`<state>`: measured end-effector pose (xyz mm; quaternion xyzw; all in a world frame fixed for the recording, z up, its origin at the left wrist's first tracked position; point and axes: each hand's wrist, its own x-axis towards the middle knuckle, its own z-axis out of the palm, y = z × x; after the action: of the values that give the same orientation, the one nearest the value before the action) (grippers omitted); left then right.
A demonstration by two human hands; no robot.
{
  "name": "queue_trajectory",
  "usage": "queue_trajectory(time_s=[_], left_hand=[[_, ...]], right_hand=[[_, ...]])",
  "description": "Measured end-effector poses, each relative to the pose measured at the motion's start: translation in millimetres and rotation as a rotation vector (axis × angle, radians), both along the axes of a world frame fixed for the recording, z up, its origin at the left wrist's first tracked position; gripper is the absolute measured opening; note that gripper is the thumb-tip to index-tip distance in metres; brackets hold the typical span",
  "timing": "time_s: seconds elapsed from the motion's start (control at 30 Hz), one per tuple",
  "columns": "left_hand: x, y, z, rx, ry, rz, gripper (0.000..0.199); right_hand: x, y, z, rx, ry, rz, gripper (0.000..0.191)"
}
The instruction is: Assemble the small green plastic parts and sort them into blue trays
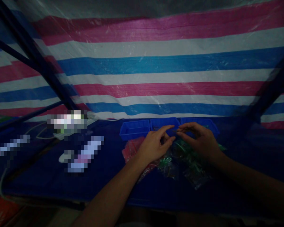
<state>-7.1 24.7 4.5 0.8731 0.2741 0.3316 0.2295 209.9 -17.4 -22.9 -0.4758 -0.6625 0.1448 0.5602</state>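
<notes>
Over the heap of small clear bags, my two hands face each other just in front of the blue trays. My right hand [201,138] pinches a small, thin, dark piece [175,131] between thumb and fingers; its kind is too dim to make out. My left hand [156,143] has its thumb and index finger apart, close to that piece, with no object visible in it. Beneath my left hand lie red-edged clear plastic bags [132,148]. Green-edged clear plastic bags [196,170] lie below my right hand, their contents unclear.
Three blue trays stand in a row: a left tray [134,136], a middle tray [164,121] and a right tray [214,126]. A white rounded object [64,157] and cables lie left on the blue table [49,179]. Behind hangs a striped sheet [168,63] between dark posts.
</notes>
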Motion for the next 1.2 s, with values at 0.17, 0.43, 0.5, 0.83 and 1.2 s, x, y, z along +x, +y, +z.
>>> queue_trajectory(time_s=[0.17,0.43,0.5,0.83,1.2], left_hand=[[0.8,-0.7,0.4,0.059,-0.076,-0.068,0.033],[-1.2,4.8,2.1,0.064,-0.064,0.035,0.015],[-1.5,5.3,1.5,0.059,-0.054,0.023,0.016],[-0.7,7.9,-0.1,0.158,-0.163,0.065,0.019],[-2.2,7.2,1.0,0.175,-0.185,0.175,0.019]], right_hand=[[-2.2,-5.3,5.8,0.036,-0.129,0.016,0.016],[-1.0,-2.8,8.4,0.114,-0.173,0.033,0.011],[-0.5,-2.2,8.1,0.106,-0.183,0.076,0.012],[3.2,-2.5,11.8,0.161,-0.267,0.024,0.03],[-1.6,-2.6,7.2,0.144,-0.631,0.307,0.035]])
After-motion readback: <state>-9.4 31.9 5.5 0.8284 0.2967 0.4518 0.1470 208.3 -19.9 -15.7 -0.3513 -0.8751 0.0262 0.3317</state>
